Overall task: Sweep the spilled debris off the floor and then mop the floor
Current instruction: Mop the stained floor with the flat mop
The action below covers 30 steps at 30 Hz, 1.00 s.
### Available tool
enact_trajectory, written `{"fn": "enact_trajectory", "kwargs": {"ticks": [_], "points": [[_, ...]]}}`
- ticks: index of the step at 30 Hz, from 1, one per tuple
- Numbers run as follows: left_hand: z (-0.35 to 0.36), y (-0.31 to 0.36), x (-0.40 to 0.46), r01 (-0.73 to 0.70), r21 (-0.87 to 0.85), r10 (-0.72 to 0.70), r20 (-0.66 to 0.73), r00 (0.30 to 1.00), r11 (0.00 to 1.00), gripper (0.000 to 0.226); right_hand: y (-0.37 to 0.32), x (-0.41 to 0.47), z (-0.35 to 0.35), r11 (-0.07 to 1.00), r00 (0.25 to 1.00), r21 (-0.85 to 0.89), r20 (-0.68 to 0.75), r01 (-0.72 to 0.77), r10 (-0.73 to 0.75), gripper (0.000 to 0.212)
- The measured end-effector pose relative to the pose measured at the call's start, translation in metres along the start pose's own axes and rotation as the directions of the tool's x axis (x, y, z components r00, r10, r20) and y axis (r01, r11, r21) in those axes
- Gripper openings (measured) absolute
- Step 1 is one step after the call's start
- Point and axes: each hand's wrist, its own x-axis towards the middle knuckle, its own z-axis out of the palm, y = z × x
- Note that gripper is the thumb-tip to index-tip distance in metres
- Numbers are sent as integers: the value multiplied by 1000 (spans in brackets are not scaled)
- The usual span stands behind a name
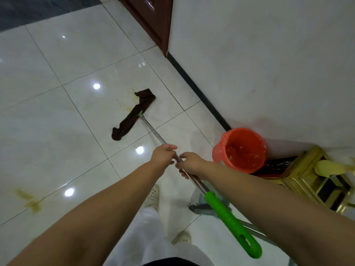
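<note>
Near: green grip (pixel 233 223) of the mop handle (pixel 153 131) juts toward the camera. Right hand (pixel 190 164) curls its fingers round the metal shaft; left hand (pixel 163 153) grips it just farther along. Dark mop cloth (pixel 134 114) lies flat on the white tile floor (pixel 57 73), touching a yellowish stain (pixel 126 104). Another smear (pixel 30 200) near left. Red bucket (pixel 242 150) right, by the wall (pixel 269 54).
</note>
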Motion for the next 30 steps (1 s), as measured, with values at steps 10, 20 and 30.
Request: {"fn": "enact_trajectory", "kwargs": {"ticks": [10, 20, 30], "points": [[72, -67, -55, 334, -521, -307, 140, 941, 786, 10, 103, -76, -2, 748, 945, 583, 262, -317, 197, 26], [130, -115, -140, 369, -492, -302, 213, 929, 789, 32, 174, -169, -4, 721, 924, 597, 343, -352, 168, 31], [119, -122, -173, 297, -545, -233, 185, 955, 784, 27, 162, -218, -1, 773, 918, 536, 367, -340, 150, 37]]}}
